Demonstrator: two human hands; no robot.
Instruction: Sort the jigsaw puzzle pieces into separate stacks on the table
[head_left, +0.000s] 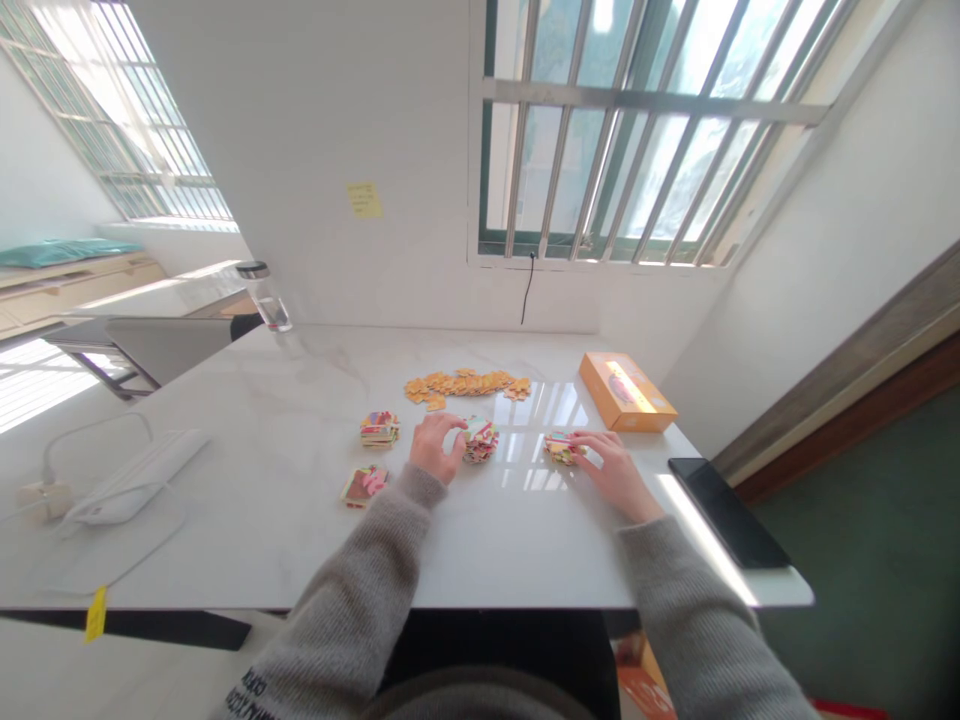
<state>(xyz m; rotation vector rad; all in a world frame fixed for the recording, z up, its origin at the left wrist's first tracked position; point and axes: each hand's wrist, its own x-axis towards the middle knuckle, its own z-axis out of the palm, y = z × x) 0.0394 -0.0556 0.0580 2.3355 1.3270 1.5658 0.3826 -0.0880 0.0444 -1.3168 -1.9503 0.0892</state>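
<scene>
The left hand is touching a tall stack of light, stiff cardboard puzzle pieces and the right hand is touching a low stack near the orange box, hands apart, grip unclear, pieces best held by their edges.

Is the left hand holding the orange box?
No, the left hand is at a stack of puzzle pieces, far from the orange box.

Head cam — faces fwd & down, close over L hand, R hand, marble table.
</scene>
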